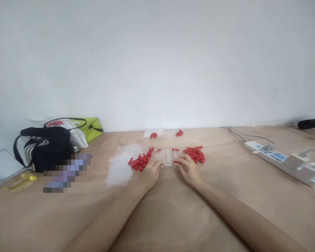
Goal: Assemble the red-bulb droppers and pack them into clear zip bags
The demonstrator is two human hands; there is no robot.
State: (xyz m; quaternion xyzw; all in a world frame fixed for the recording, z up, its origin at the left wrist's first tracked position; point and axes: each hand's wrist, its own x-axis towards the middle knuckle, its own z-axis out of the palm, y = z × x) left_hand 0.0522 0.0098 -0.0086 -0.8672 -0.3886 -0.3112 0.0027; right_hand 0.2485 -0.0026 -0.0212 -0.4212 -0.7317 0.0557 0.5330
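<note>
Clear tubes (pixel 162 159) in a row on tabletop (pixel 170 210), at two o'clock from left hand (pixel 150 174), ten from right hand (pixel 191 171); both hands' fingers curled at the row's near edges, grip indeterminable; red bulbs (pixel 138 163) at nine and three.

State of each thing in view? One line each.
Left hand: fingers bent, at tubes' left end
Right hand: fingers bent, at tubes' right end
Tubes: lying in a row
Red bulbs: loose, mostly heaped beside tubes
Clear bags: lying flat
Power strip: plugs inserted; power unclear
Black bag: open or shut unclear
</note>
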